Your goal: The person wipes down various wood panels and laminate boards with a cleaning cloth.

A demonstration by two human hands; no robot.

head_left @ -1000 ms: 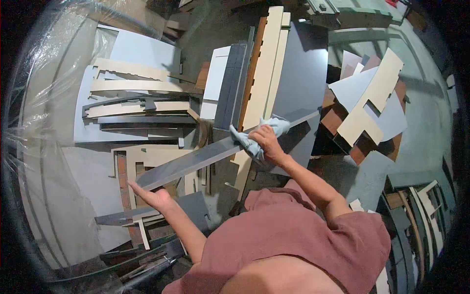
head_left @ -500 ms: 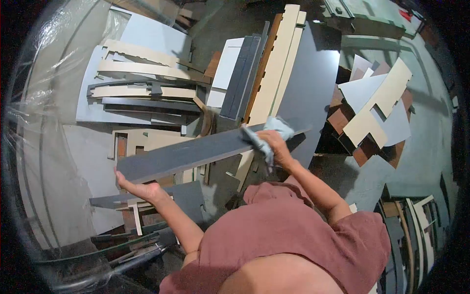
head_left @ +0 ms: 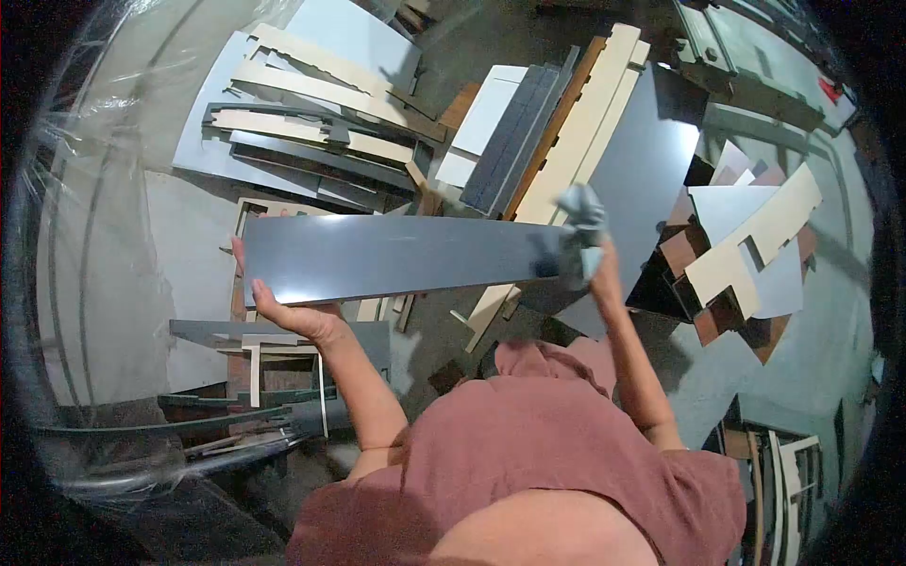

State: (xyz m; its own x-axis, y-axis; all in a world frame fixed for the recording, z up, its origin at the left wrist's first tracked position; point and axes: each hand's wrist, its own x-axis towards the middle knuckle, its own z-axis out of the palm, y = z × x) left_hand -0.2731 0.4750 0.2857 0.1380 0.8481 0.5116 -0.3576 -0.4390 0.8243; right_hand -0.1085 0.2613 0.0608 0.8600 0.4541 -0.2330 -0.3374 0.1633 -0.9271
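A long grey board (head_left: 396,257) lies across the view in front of me, its broad glossy face toward the camera. My left hand (head_left: 288,307) grips its left end, thumb at the lower edge and fingers at the end and behind. At the right end, my right hand (head_left: 602,264) is wrapped round a light blue-grey cloth (head_left: 580,222), which touches the board's end. Motion blurs the cloth and part of the right hand.
Cream strips (head_left: 321,92) and grey pieces are stacked at upper left. Long cream boards (head_left: 583,127) stand beside dark panels (head_left: 510,141) beyond the board. Mixed offcuts (head_left: 755,236) are piled at right, with more pieces at lower right. Clear plastic sheeting (head_left: 94,217) covers the left side.
The board has turned from tilted to nearly level, showing more of its broad face. My right hand and the cloth have moved right to its end. The head view has shifted.
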